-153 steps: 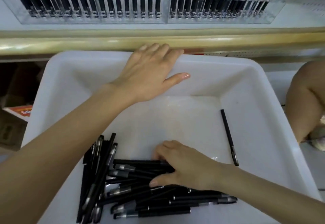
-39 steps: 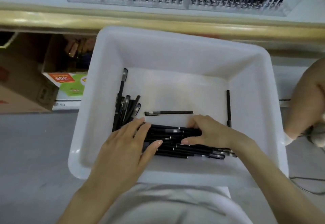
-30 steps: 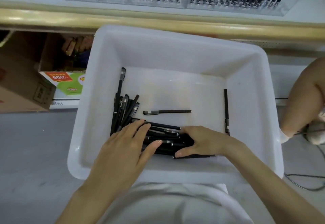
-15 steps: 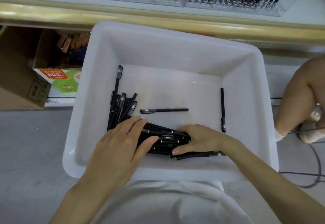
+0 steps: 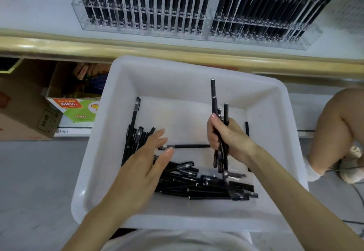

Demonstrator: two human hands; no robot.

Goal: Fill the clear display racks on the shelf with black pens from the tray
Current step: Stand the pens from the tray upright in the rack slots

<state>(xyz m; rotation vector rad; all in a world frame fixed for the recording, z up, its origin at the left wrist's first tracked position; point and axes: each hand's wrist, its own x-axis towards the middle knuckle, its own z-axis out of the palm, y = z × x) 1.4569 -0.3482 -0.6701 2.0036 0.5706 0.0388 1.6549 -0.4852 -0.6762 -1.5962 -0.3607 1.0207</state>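
A white tray [image 5: 110, 132] sits below the shelf and holds several black pens. One heap of pens [image 5: 206, 185] lies along its near side, and another bunch [image 5: 136, 138] lies at its left. My right hand [image 5: 228, 138] grips a bundle of black pens [image 5: 214, 103], held upright above the tray floor. My left hand [image 5: 145, 164] hovers open over the left end of the heap, fingers straight. Two clear display racks [image 5: 143, 4] [image 5: 262, 12] stand on the shelf beyond, both packed with rows of black pens.
A gold shelf edge [image 5: 177, 53] runs between tray and racks. Cardboard boxes [image 5: 25, 111] sit under the shelf at left. Another person's leg [image 5: 334, 124] and shoe are at the right, with a cable on the grey floor.
My right hand has closed round a bundle of pens and lifted it upright from the heap. My left hand has come off the pens and opened. The view tilted up towards the racks.
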